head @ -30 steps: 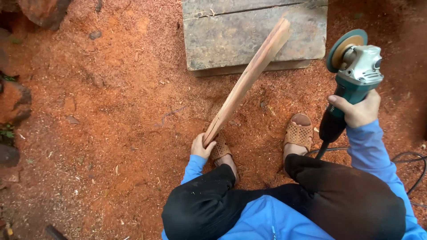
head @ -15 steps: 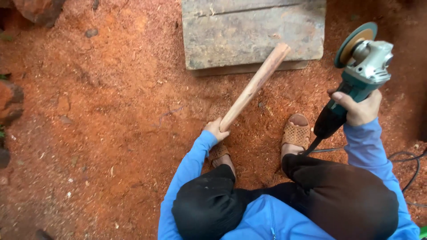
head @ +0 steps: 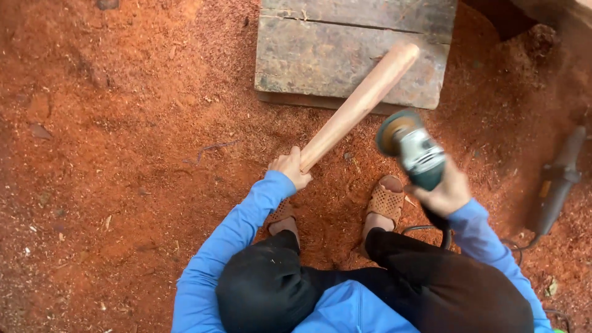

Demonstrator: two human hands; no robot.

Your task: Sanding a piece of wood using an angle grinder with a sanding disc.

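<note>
A rounded wooden stick [head: 361,105] runs slantwise up the middle of the view, its far end lying over a weathered grey plank [head: 320,61] at twelve o'clock and its near end in the left hand [head: 290,168]. That hand's fingers are wrapped closed around the stick's lower end. At three o'clock from the stick, just beside its middle but apart from it, is an angle grinder [head: 413,151] with a green body, grey head and a round disc facing the stick. The right hand [head: 447,194] grips the grinder's body, fingers curled tight about it. Below, at six o'clock, two brown perforated sandals [head: 385,200] stand on red sawdust ground [head: 123,154], between blue sleeves and black trousers. At three o'clock, well apart near the frame edge, a second dark power tool [head: 558,182] lies on the sawdust with its cable.
</note>
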